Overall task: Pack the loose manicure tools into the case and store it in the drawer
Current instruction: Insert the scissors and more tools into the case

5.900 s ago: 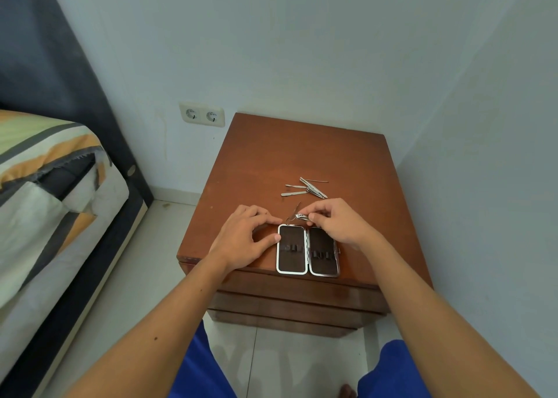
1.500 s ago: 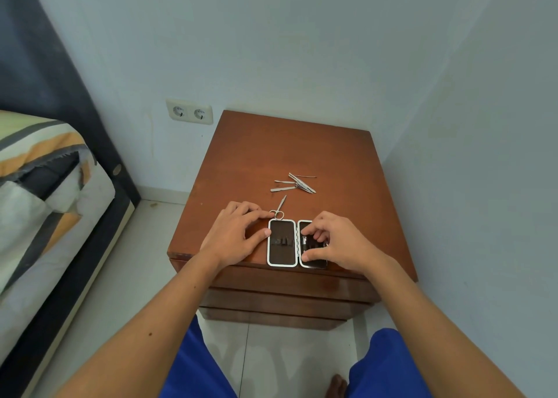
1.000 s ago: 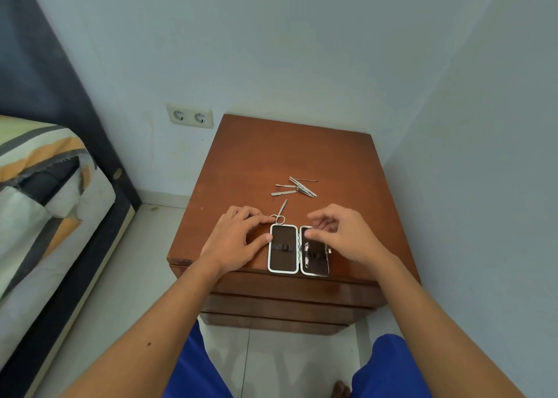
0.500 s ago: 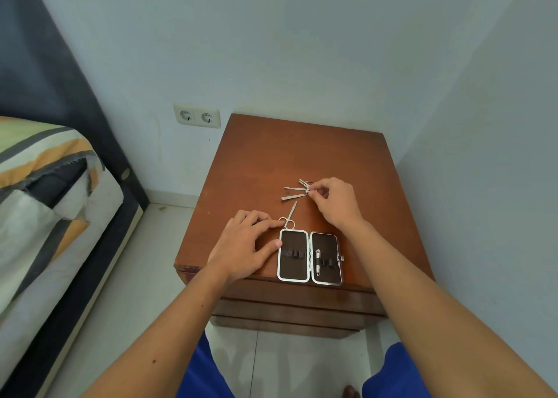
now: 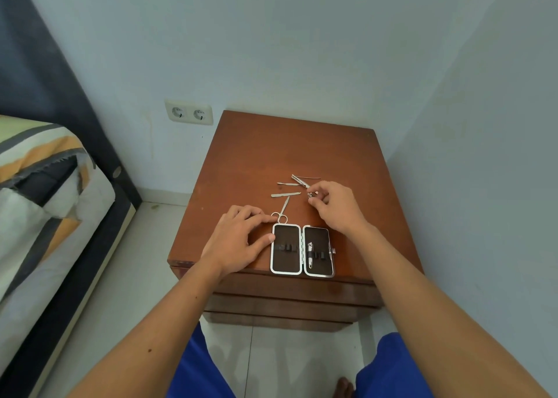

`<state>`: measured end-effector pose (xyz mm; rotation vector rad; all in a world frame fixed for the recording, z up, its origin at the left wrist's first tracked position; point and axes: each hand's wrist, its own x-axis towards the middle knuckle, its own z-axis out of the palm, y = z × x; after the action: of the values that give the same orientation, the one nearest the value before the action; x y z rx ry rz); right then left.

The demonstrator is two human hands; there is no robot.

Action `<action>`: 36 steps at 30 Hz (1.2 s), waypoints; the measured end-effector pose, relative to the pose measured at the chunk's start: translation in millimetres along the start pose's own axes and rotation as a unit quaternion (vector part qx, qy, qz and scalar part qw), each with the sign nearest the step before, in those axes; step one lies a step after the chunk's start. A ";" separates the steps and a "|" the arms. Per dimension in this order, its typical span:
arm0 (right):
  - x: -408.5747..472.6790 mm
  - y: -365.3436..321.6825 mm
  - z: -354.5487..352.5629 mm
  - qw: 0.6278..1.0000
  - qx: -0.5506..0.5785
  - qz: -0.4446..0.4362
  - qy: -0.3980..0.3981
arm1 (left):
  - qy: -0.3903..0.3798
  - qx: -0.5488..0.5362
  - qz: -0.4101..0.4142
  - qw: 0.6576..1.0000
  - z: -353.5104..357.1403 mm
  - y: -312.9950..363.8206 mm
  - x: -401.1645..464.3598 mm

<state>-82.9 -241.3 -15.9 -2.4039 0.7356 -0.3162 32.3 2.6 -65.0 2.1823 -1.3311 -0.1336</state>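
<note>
A: From the head camera, where is the open brown manicure case with the silver rim?

B: Flat at the near edge of the reddish-brown wooden nightstand, its two halves side by side, long axis running away from the person. One small silver tool sits under the strap of the right half, lengthwise.

A: And the hands?

B: The left hand lies flat beside the case, fingers loosely spread, thumb tip touching the left rim. The right hand pinches a small metal tool between thumb and fingertips, beyond the case.

A: The loose pieces?

B: Small silver scissors point away, loops just beyond the case. Slim metal files lie mostly crosswise further back.

A: The room?

B: Pale blue walls, a white double socket, a striped bed at left, a white tiled floor.
</note>
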 end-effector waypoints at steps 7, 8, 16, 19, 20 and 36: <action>-42.8 22.7 -14.8 0.977 0.209 0.021 -0.027 | 0.004 -0.010 -0.002 1.000 -0.8 0.9 -0.8; -49.1 25.0 -14.8 0.973 0.226 0.020 -0.045 | 0.006 -0.014 -0.004 1.000 -0.9 1.0 -1.0; -71.4 34.8 -15.4 0.977 0.193 0.012 -0.090 | 0.018 -0.035 -0.017 0.999 -1.8 3.0 -2.3; -77.4 34.1 -15.3 0.984 0.159 -0.003 -0.077 | 0.019 -0.045 -0.022 0.999 -2.1 3.3 -2.2; -79.5 34.2 -15.0 0.985 0.158 -0.008 -0.068 | 0.020 -0.049 -0.025 0.998 -2.3 3.6 -2.4; -90.0 34.9 -20.0 0.996 0.037 -0.063 -0.055 | 0.024 -0.047 -0.014 0.999 -0.5 2.7 -4.4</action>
<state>-179.2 -222.5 -25.7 -2.3813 0.5163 -0.2531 28.1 5.5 -64.1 2.1137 -1.2432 -0.1504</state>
